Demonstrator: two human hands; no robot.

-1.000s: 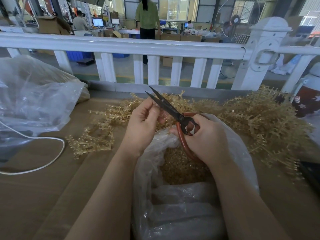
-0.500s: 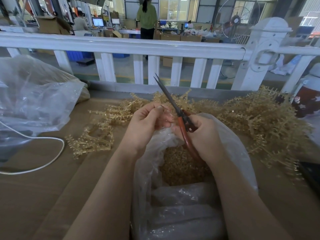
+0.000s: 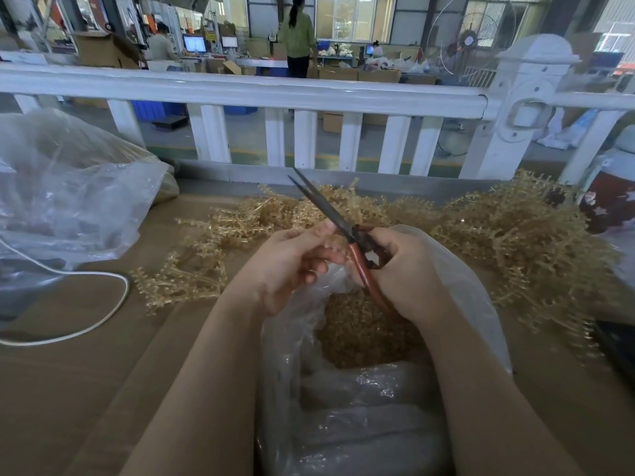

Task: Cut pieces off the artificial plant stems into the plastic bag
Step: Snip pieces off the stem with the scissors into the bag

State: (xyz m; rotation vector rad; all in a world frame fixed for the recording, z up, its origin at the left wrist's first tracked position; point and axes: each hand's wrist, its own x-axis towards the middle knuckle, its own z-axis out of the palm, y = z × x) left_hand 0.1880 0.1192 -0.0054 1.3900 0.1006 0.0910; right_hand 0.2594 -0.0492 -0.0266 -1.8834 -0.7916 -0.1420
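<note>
My right hand (image 3: 409, 276) grips red-handled scissors (image 3: 343, 231) whose dark blades point up and to the left, slightly parted at the tips. My left hand (image 3: 288, 262) pinches a small golden stem piece (image 3: 331, 240) close to the blades, over the mouth of the clear plastic bag (image 3: 474, 304). Cut golden pieces (image 3: 357, 331) fill the bag's bottom. A big heap of golden artificial plant stems (image 3: 508, 242) lies behind and to the right of the bag.
Loose stems (image 3: 185, 280) lie left of my hands on the brown cardboard surface (image 3: 68, 389). A large clear bag (image 3: 65, 197) and a white cable (image 3: 103, 317) sit at the left. A white railing (image 3: 275, 94) borders the far edge. A bottle (image 3: 608, 197) stands far right.
The scissor blades swung upright and closed half a second ago, then tilted back left and parted slightly. My left hand stayed at the blades with the stem piece.
</note>
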